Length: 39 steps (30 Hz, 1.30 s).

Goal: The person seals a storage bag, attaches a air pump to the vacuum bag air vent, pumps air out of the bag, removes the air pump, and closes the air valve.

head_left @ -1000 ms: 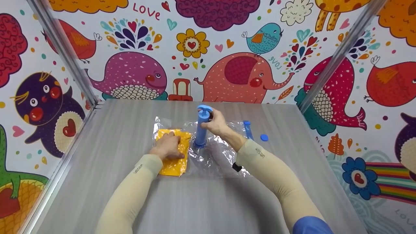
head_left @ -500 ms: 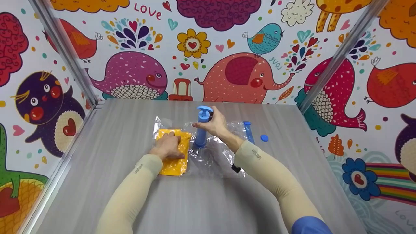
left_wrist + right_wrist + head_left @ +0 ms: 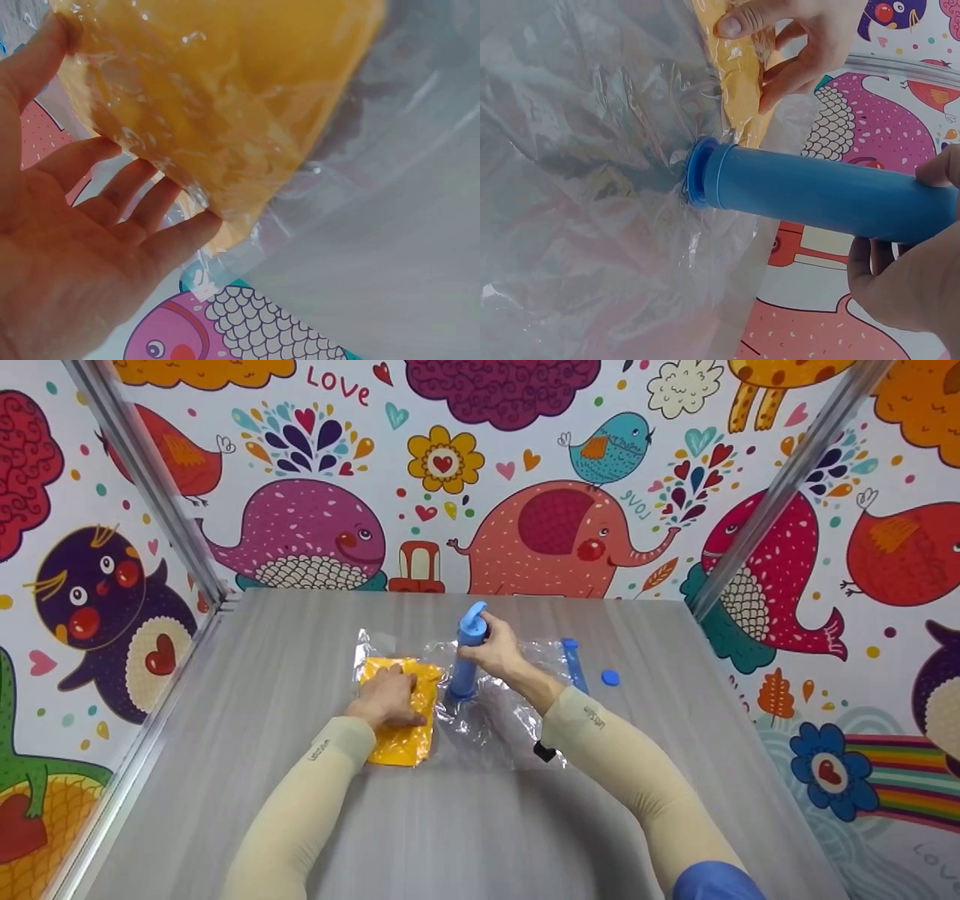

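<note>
A clear plastic vacuum bag [image 3: 491, 727] lies flat with a folded yellow item [image 3: 394, 746] inside its left part. My left hand [image 3: 386, 695] rests on the yellow part, fingers spread; in the left wrist view its fingertips [image 3: 206, 223] touch the film over the yellow item. My right hand [image 3: 495, 647] grips the upper barrel of a blue hand pump [image 3: 465, 675]. The pump stands nearly upright, its lower end at a blue round valve [image 3: 701, 171] on the bag. Its T-shaped handle [image 3: 474, 615] sits low against the barrel top.
A small round blue cap [image 3: 610, 678] lies on the grey table [image 3: 450, 825], right of the bag. A blue zip strip [image 3: 574, 664] runs along the bag's right edge. Patterned walls [image 3: 540, 540] with metal posts [image 3: 795, 480] close off the back and sides.
The pump's handle has turned, from broad side facing the head camera to more edge-on. My right thumb, stretched across the barrel half a second ago, is now drawn back. The left hand stays put.
</note>
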{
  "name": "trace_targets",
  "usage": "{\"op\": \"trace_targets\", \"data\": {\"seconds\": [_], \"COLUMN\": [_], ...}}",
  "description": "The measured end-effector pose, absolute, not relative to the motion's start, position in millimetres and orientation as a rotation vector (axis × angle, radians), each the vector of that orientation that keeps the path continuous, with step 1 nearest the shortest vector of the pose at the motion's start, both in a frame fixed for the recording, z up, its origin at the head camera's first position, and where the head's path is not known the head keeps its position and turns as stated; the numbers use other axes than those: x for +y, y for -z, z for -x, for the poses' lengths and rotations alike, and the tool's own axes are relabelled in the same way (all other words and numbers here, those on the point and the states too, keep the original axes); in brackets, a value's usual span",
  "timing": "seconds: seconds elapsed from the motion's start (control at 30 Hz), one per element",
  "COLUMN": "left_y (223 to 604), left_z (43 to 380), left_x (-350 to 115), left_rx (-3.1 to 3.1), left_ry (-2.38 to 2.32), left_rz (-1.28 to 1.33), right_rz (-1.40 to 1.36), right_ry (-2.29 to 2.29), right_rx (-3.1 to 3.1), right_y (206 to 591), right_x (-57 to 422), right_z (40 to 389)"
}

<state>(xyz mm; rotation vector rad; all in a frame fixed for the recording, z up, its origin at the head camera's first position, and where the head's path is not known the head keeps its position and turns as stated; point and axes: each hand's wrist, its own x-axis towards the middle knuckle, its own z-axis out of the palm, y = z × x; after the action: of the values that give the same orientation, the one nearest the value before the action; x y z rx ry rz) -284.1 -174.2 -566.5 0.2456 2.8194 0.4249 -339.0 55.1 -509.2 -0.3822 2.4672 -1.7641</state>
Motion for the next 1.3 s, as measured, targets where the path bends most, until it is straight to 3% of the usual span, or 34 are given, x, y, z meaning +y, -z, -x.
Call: {"op": "trace_targets", "data": {"seconds": [0.77,1.3], "left_y": [572,568], "left_z": [287,285], "left_x": [-175,-176], "left_rx": [2.794,2.790], "left_ry": [-0.449,-0.457], "left_rz": [-0.229,-0.223], "right_rz": [0.286,0.474], "right_ry": [1.536,1.775], "right_rx": [2.722,2.538], "right_y": [502,499], "right_x": [55,60], "right_z": [333,340]}}
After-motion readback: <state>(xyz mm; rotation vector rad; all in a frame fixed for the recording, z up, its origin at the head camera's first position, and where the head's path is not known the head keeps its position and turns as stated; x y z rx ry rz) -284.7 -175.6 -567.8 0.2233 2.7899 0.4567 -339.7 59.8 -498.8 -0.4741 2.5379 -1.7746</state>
